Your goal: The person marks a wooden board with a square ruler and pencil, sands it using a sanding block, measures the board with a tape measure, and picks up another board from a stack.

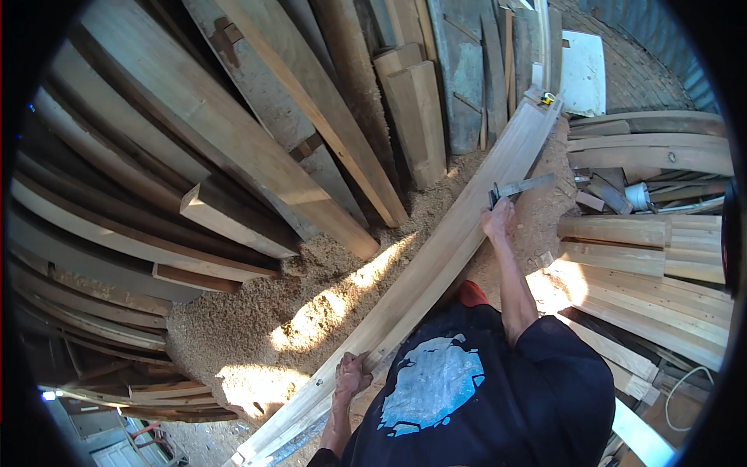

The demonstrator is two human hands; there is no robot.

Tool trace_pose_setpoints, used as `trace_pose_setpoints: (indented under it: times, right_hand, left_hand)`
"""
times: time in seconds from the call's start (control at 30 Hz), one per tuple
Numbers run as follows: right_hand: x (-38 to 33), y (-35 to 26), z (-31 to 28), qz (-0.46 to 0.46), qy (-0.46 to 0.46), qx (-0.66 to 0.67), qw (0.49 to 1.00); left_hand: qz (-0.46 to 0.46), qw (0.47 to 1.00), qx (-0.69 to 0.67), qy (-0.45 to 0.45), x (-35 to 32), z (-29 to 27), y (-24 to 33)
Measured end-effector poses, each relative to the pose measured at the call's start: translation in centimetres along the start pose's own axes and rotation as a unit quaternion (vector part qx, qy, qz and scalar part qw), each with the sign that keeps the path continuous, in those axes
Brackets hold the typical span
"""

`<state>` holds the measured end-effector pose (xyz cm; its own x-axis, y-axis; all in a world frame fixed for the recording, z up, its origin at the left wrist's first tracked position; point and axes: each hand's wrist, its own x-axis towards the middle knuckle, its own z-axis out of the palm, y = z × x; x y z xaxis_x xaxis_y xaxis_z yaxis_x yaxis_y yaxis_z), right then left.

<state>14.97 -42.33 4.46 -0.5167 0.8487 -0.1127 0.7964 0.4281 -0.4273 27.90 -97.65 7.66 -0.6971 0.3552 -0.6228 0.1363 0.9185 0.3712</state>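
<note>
A long, pale wooden beam (436,253) runs diagonally from the lower left to the upper right in front of my body. My right hand (499,218) is closed on a try square (529,185) at the beam's near edge; its metal blade points right, past the wood. Lower down, my left hand (352,375) grips the same beam with its fingers bent over the wood; its fingertips are partly hidden. At the beam's far end sits a small yellow and black tape measure (547,99).
Planks (233,140) lean in rows at the left and back. Wood shavings (233,335) cover the ground beyond the beam. Stacked boards (654,249) lie at the right, with curved timbers (654,152), a white bucket (638,195) and a white panel (583,74) farther back.
</note>
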Motion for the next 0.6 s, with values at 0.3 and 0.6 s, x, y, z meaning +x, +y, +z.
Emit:
trace_pose_setpoints:
  times: [0.3,0.6]
  right_hand:
    - [1.6,-2.2,1.0,0.037,-0.058,-0.002,0.998]
    - [-0.9,2.3,-0.4,0.099,-0.035,0.094,0.99]
  left_hand:
    - [-0.006,1.0,0.027,0.01,4.2,0.9,0.5]
    - [0.089,0.98,0.115,0.133,6.0,1.0,4.5]
